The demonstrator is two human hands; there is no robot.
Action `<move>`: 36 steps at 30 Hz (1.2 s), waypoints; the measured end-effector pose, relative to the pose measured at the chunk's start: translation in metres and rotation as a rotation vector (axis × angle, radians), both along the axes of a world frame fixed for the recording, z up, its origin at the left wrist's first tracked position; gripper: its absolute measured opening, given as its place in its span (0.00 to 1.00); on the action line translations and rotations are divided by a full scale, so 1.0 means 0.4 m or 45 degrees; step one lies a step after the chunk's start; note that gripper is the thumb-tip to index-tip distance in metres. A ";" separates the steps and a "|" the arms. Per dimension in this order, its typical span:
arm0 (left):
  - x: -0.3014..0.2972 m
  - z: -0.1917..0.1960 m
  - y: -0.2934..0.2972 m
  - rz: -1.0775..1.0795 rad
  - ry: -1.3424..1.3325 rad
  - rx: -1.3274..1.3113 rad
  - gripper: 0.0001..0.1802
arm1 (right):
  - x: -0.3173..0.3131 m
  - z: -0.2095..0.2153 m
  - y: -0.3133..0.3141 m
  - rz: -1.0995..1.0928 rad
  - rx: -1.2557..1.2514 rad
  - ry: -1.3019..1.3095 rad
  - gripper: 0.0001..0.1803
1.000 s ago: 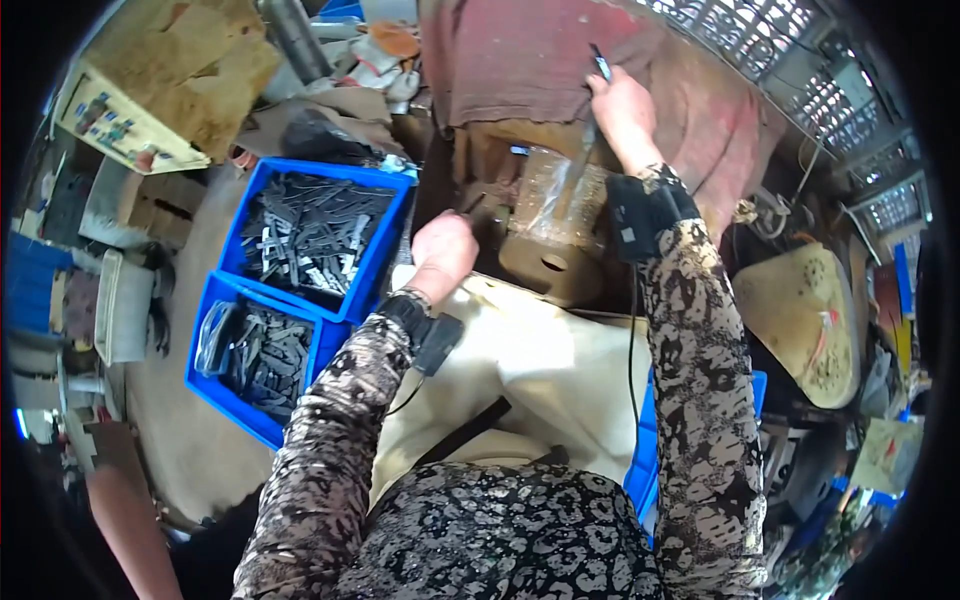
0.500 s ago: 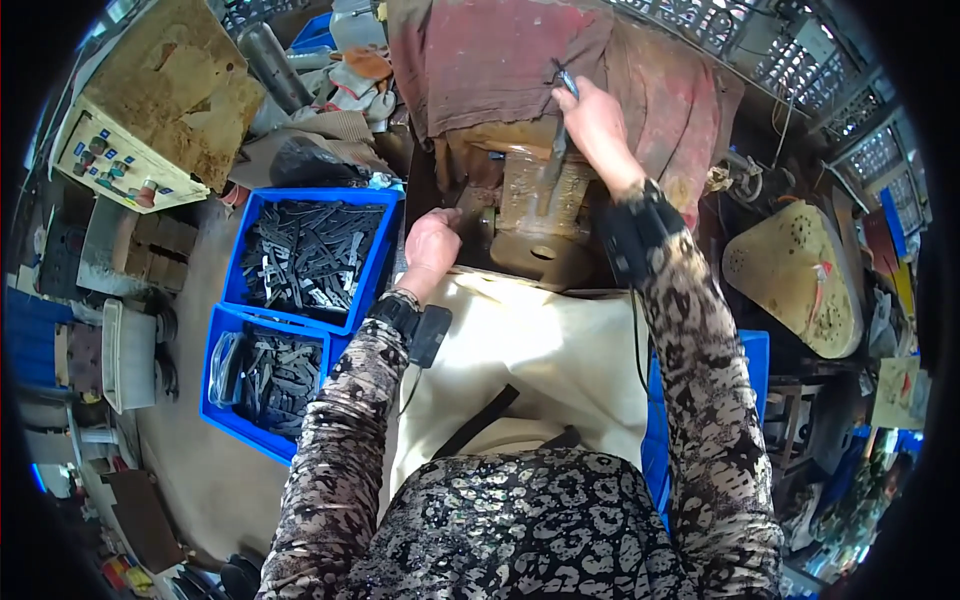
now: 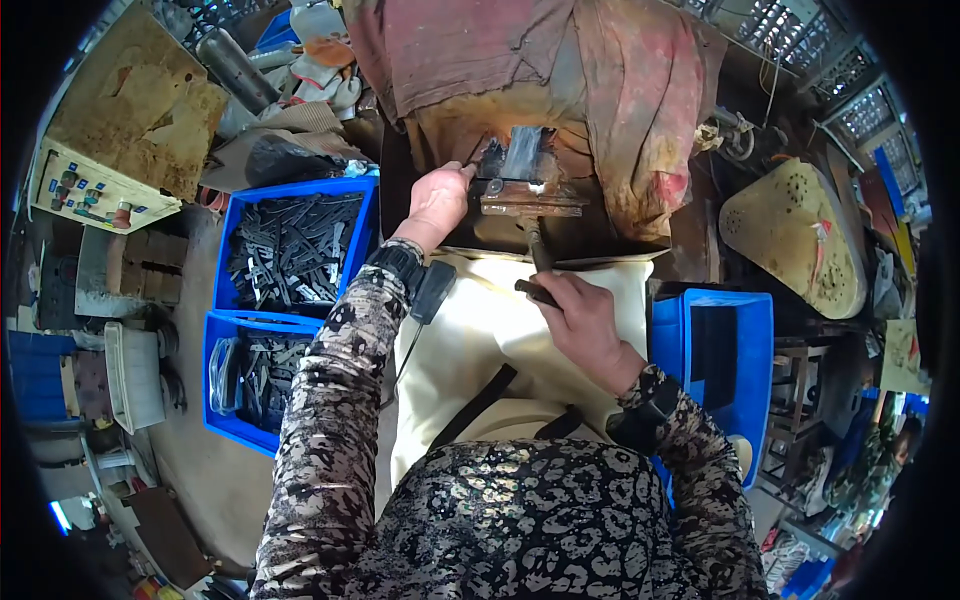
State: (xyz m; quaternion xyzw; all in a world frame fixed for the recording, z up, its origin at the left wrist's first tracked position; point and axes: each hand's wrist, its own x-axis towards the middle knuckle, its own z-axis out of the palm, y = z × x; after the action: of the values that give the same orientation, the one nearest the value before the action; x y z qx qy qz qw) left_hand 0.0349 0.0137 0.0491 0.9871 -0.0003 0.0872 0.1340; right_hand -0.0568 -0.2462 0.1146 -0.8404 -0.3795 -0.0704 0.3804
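Observation:
My right hand (image 3: 590, 328) is closed round a dark metal lever (image 3: 538, 248) that points down toward me from a rusty horizontal bar (image 3: 532, 206). A short dark piece (image 3: 537, 293) juts out from between its fingers. Behind the bar stands a grey metal block (image 3: 524, 150), wet or shiny, against a brown-stained hood. My left hand (image 3: 440, 203) is closed at the left end of the bar; a thin dark sliver shows above its fingertips, and what it grips is mostly hidden. Both wrists wear dark straps with boxes.
Two blue bins (image 3: 365, 240) with many dark flat strips stand at my left. A blue bin (image 3: 764, 375) is at my right. Reddish cloths (image 3: 450, 60) drape the machine. A cream apron (image 3: 480, 350) covers my lap. A control box (image 3: 110, 190) stands far left.
My right hand has come down and toward me with the lever, which stood upright before. The bar and grey block now show. My left hand has moved slightly up and right.

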 end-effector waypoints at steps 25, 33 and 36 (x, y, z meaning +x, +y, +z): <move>-0.108 0.124 -0.057 0.250 0.029 -0.499 0.10 | 0.207 -0.036 -0.006 -0.134 1.293 1.772 0.05; -0.142 0.180 -0.197 0.081 -0.378 -0.070 0.07 | 0.236 -0.063 0.170 0.046 1.864 1.606 0.09; -0.156 0.174 -0.208 0.061 -0.437 -0.038 0.07 | 0.205 -0.061 0.184 0.024 1.811 1.478 0.09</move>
State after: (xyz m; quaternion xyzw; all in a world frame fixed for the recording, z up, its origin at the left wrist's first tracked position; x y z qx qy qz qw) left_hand -0.0276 -0.0694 0.1189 0.9554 0.0015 0.2577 0.1445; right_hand 0.0253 -0.1727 0.0904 -0.3088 -0.0032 0.1489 0.9394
